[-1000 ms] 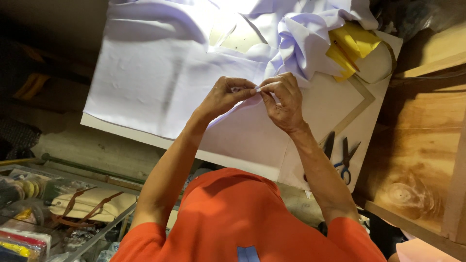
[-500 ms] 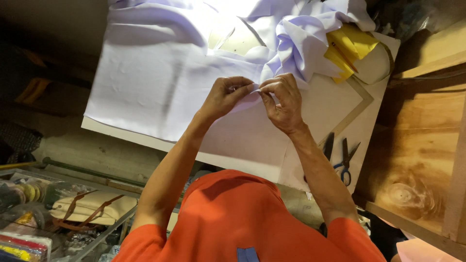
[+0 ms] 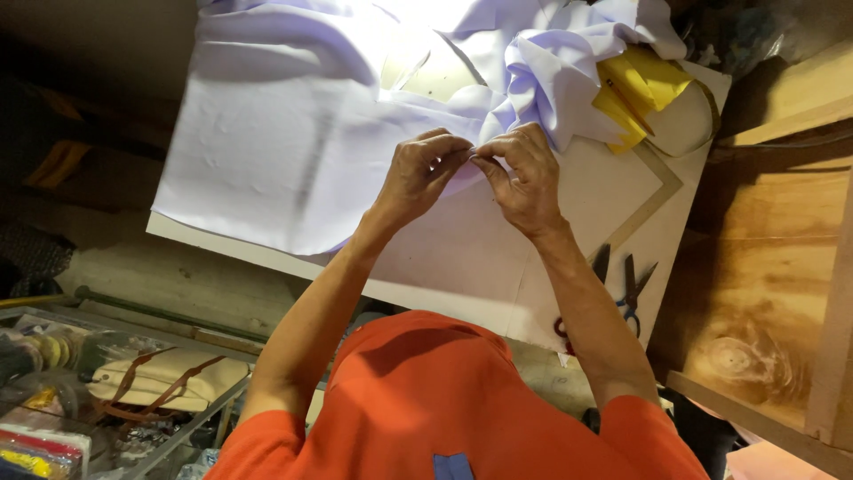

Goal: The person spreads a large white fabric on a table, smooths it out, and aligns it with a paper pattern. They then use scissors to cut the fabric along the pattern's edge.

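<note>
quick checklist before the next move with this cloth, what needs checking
1. Both hands on cloth: left hand and right hand pinch the lilac cloth together: ok.
2. Cloth flat by the pinch: bunched beyond the right hand: not ok.
3. Scissors away from the hands: ok.
4. Yellow piece free of the cloth: partly tucked under it: not ok.
5. Pin or needle in the fingers: cannot tell.

hands [image 3: 475, 169] edged slightly left — pinch on lilac cloth [image 3: 284, 142] tighter
</note>
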